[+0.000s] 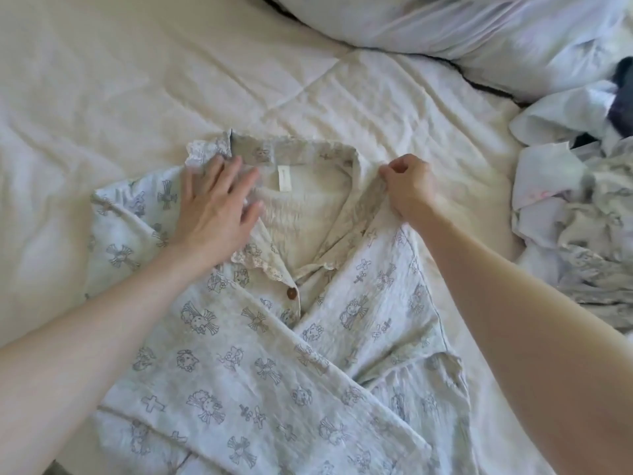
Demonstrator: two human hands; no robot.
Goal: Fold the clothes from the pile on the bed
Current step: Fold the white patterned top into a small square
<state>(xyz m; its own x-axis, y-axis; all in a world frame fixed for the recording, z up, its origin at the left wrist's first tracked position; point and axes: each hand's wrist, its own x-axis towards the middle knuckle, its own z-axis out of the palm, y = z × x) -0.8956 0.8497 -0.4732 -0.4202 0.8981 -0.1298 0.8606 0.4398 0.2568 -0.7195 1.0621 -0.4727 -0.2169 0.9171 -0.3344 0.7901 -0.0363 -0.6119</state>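
Note:
A pale printed pyjama shirt (260,365) with grey cross and cartoon motifs lies front up on the bed, collar away from me. One brown button (291,293) shows below the lace-edged collar. My left hand (215,207) rests flat, fingers spread, on the shirt's left shoulder and collar. My right hand (407,186) pinches the right side of the collar between thumb and fingers. A sleeve is folded diagonally across the chest. The pile of clothes (582,214) sits at the right edge.
A cream quilted bedspread (137,97) covers the bed. A white pillow (462,32) lies at the top right. Something dark (621,97) shows in the pile near the right edge.

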